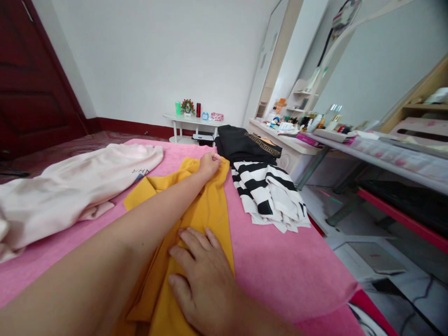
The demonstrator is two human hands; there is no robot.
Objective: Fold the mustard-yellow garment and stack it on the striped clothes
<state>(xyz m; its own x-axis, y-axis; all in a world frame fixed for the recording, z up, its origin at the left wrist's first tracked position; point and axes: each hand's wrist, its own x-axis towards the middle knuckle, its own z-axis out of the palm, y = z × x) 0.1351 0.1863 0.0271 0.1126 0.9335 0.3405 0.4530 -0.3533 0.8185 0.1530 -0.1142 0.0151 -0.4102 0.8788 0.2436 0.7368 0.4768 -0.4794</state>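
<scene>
A mustard-yellow garment (213, 210) lies lengthwise on the pink bedspread (273, 270), with a folded flap sticking out at its left. Reaching across it, my left hand (210, 164) has its fingers curled at the garment's far, gathered edge; the fingertips are partly hidden. My right hand (205, 275) rests flat on the nearer part of the cloth, its fingers spread. Whether the garment is trousers or a top, I cannot tell.
A pale pink sweatshirt (84, 182) is spread on the left. To the right lie a striped black-and-white garment (269, 193) and folded black clothes (241, 142). Behind stands a small white table (192, 120); a cluttered dressing table (290, 140) and a desk (385, 158) flank the bed's right side.
</scene>
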